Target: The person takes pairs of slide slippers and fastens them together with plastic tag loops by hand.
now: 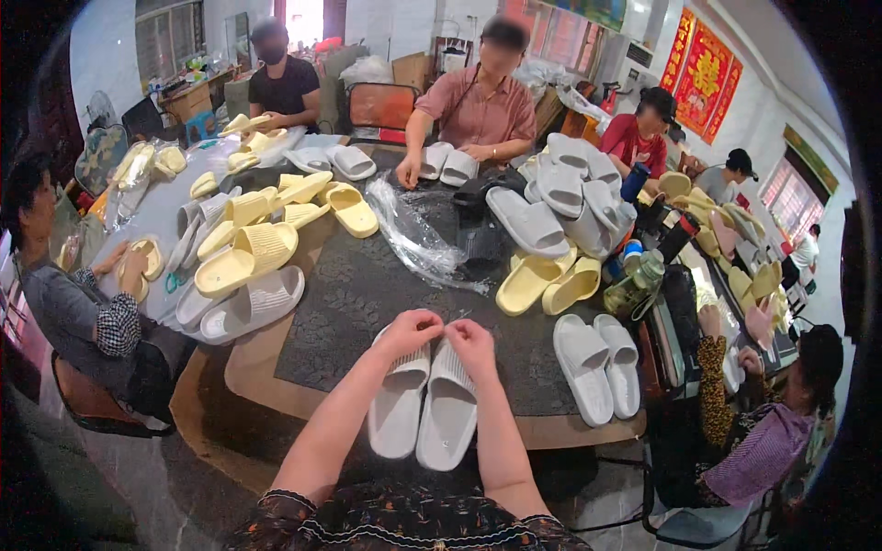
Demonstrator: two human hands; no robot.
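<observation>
A pair of pale grey slide slippers lies side by side at the table's near edge, the left slipper and the right slipper with heels toward me. Over their ribbed straps my left hand and my right hand meet almost fingertip to fingertip. Both are closed in a pinch near the toes. Whatever is between the fingers is too small to make out. To my right rests another grey pair, apart from my hands.
Yellow slippers and a grey slipper are heaped at left. Clear plastic bags lie mid-table. A mixed slipper pile and a green bottle stand at right. Several co-workers, including one across the table, sit around.
</observation>
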